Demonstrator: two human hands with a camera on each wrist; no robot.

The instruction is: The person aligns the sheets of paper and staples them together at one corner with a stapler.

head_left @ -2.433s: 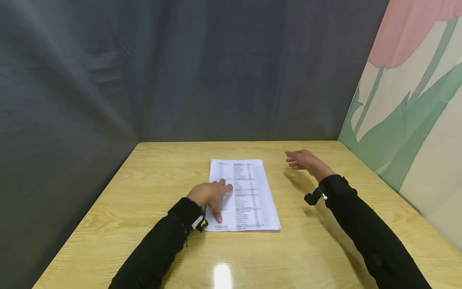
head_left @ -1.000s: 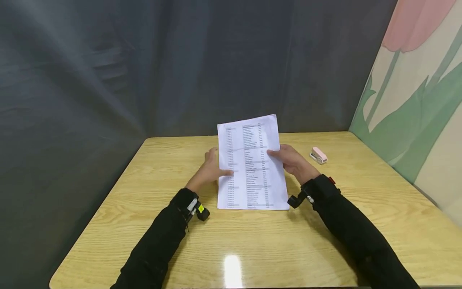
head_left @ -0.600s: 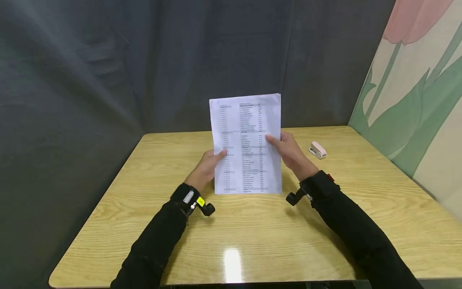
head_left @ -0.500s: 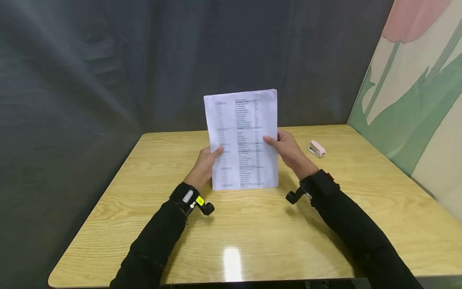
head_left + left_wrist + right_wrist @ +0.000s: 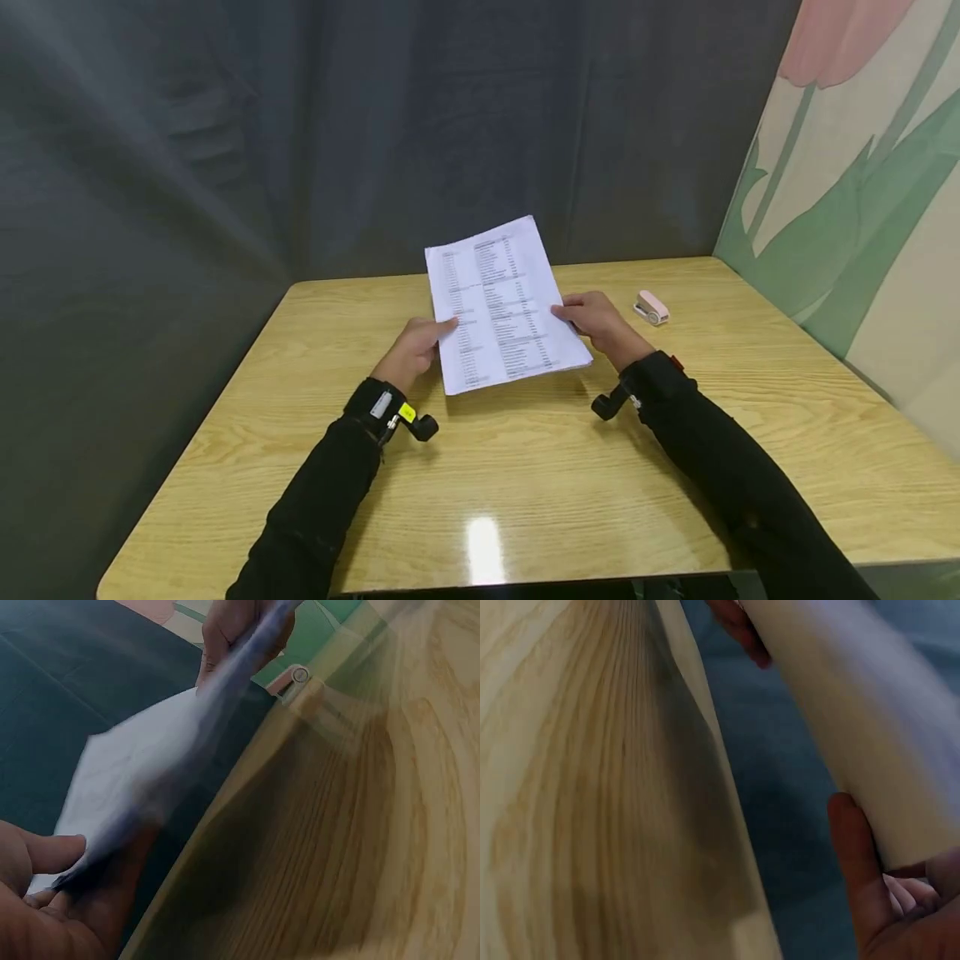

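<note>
A thin stack of printed white sheets (image 5: 498, 304) hangs tilted above the middle of the wooden table (image 5: 525, 467). My left hand (image 5: 417, 343) pinches its left edge and my right hand (image 5: 592, 319) pinches its right edge. In the left wrist view the stack (image 5: 150, 761) is blurred, held between thumb and fingers (image 5: 45, 851), with the other hand (image 5: 232, 626) at its far edge. The right wrist view shows the sheets (image 5: 855, 735) from below, my thumb (image 5: 851, 855) against them.
A small pink stapler (image 5: 651, 307) lies on the table to the right of my right hand, also seen as the stapler (image 5: 296, 679) in the left wrist view. Dark curtains close off the back and left. A flower-patterned wall (image 5: 847, 192) stands on the right.
The stack lay flat under my left hand; both hands took it by the sides, stood it upright on the table, and now it has tipped back down and turned slightly.
</note>
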